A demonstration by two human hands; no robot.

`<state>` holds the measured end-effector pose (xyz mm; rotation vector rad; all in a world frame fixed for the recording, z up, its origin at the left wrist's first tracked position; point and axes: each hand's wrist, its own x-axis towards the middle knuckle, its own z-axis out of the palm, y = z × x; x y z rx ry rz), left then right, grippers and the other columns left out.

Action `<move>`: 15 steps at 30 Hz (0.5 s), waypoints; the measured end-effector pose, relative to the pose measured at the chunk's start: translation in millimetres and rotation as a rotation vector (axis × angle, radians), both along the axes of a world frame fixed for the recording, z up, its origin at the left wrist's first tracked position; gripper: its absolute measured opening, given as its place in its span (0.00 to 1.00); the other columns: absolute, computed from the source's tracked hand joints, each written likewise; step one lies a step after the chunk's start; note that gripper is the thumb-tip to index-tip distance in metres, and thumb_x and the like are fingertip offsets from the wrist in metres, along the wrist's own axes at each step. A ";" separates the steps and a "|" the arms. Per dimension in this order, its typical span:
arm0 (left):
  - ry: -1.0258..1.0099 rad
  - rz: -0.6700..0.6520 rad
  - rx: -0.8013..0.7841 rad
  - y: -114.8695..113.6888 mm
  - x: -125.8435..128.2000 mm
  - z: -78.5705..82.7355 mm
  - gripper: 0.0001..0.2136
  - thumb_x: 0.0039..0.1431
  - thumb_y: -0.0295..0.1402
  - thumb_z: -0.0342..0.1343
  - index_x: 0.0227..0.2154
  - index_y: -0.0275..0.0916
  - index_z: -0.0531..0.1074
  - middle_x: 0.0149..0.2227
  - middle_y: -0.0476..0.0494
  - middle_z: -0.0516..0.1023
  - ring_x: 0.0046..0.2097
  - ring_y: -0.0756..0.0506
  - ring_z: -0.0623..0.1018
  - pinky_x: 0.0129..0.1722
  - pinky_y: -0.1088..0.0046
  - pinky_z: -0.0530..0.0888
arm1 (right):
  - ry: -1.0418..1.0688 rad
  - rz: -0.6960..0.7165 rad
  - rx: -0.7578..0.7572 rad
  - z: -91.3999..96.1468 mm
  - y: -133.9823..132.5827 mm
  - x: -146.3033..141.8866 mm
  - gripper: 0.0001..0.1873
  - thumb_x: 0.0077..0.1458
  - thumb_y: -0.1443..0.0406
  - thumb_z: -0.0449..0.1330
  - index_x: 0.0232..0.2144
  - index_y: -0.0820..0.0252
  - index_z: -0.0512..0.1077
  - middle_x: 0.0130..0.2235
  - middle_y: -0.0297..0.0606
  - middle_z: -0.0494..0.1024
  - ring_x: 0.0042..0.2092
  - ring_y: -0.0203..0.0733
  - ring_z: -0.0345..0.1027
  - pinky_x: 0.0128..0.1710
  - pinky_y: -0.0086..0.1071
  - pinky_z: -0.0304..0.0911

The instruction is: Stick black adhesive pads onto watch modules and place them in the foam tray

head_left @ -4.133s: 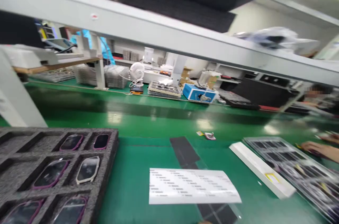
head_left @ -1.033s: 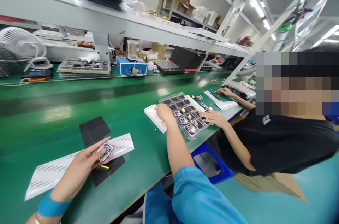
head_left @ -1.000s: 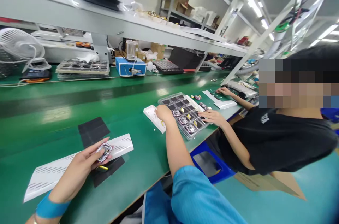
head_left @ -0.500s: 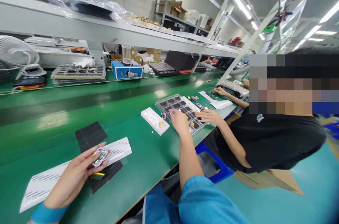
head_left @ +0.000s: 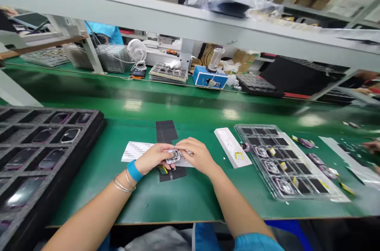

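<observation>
Both my hands meet over the green bench in front of me. My left hand (head_left: 152, 158), with a blue wristband and thin bangles, is closed on a small silvery watch case (head_left: 172, 157). My right hand (head_left: 196, 155) is closed too, its fingertips pinching the same case from the right. Under them lie a white label sheet (head_left: 135, 151) and a black mat (head_left: 166, 131). A small yellow tab (head_left: 162, 170) hangs below the case.
A dark foam tray (head_left: 89, 126) with several watch cases fills the left. A clear plastic tray (head_left: 299, 172) of parts and a white strip (head_left: 230, 146) lie to the right. Another person's hand (head_left: 372, 147) shows at the far right. A blue box (head_left: 208, 78) and fan (head_left: 137, 51) stand behind.
My view swung left, back to my own spot. My right hand came away from the clear tray and joined the left hand on the watch case.
</observation>
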<state>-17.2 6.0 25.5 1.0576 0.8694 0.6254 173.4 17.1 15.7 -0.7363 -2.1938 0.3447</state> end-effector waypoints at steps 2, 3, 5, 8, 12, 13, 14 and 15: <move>0.017 -0.003 -0.005 0.3 0.1 -0.5 0.19 0.45 0.36 0.61 0.40 0.29 0.72 0.25 0.43 0.76 0.25 0.49 0.77 0.25 0.77 0.72 | -0.044 -0.006 0.034 -4.1 -0.7 0.7 0.13 0.57 0.72 0.53 0.41 0.56 0.73 0.38 0.37 0.78 0.38 0.37 0.68 0.39 0.33 0.66; 0.025 -0.004 -0.008 0.6 0.0 -0.6 0.18 0.46 0.35 0.60 0.39 0.30 0.73 0.25 0.44 0.76 0.24 0.50 0.76 0.24 0.77 0.72 | -0.063 -0.019 0.045 -5.0 -0.8 0.5 0.13 0.58 0.71 0.53 0.42 0.56 0.73 0.38 0.37 0.78 0.38 0.37 0.68 0.39 0.33 0.66; 0.035 -0.012 -0.008 1.4 -0.7 -0.4 0.16 0.46 0.35 0.60 0.37 0.30 0.73 0.25 0.45 0.75 0.23 0.50 0.76 0.23 0.78 0.71 | -0.084 -0.056 0.064 -6.2 -0.3 -0.2 0.12 0.59 0.70 0.53 0.41 0.56 0.73 0.37 0.37 0.78 0.37 0.37 0.68 0.37 0.32 0.66; 0.051 -0.048 0.002 3.1 -2.7 0.5 0.14 0.47 0.35 0.59 0.36 0.31 0.74 0.24 0.45 0.75 0.23 0.50 0.76 0.22 0.79 0.70 | -0.107 -0.066 0.094 -8.8 1.4 0.2 0.10 0.59 0.68 0.53 0.40 0.56 0.74 0.35 0.37 0.78 0.36 0.37 0.68 0.36 0.31 0.65; 0.088 -0.100 0.017 4.6 -4.9 1.2 0.15 0.48 0.34 0.57 0.37 0.30 0.75 0.22 0.45 0.75 0.22 0.50 0.75 0.21 0.78 0.69 | -0.141 -0.056 0.120 -12.3 2.4 3.0 0.10 0.60 0.67 0.53 0.39 0.56 0.74 0.35 0.37 0.77 0.36 0.37 0.66 0.35 0.30 0.64; 0.094 -0.097 0.019 4.7 -5.1 1.2 0.15 0.48 0.34 0.57 0.38 0.31 0.75 0.23 0.45 0.75 0.22 0.50 0.75 0.21 0.78 0.70 | -0.153 -0.060 0.121 -12.4 2.2 3.6 0.10 0.60 0.67 0.52 0.39 0.56 0.73 0.35 0.37 0.77 0.37 0.37 0.66 0.36 0.30 0.64; 0.099 -0.085 0.019 4.8 -5.0 1.0 0.16 0.48 0.34 0.58 0.39 0.31 0.75 0.23 0.44 0.75 0.23 0.50 0.75 0.22 0.78 0.70 | -0.165 -0.068 0.120 -12.1 1.8 3.8 0.10 0.60 0.67 0.52 0.39 0.56 0.73 0.35 0.38 0.77 0.37 0.37 0.66 0.36 0.30 0.64; 0.106 -0.068 0.019 4.8 -4.6 0.7 0.16 0.47 0.35 0.58 0.39 0.31 0.75 0.25 0.44 0.76 0.24 0.50 0.75 0.22 0.77 0.70 | -0.177 -0.082 0.119 -11.4 1.1 3.8 0.11 0.61 0.66 0.51 0.39 0.56 0.73 0.36 0.38 0.77 0.38 0.38 0.66 0.36 0.30 0.64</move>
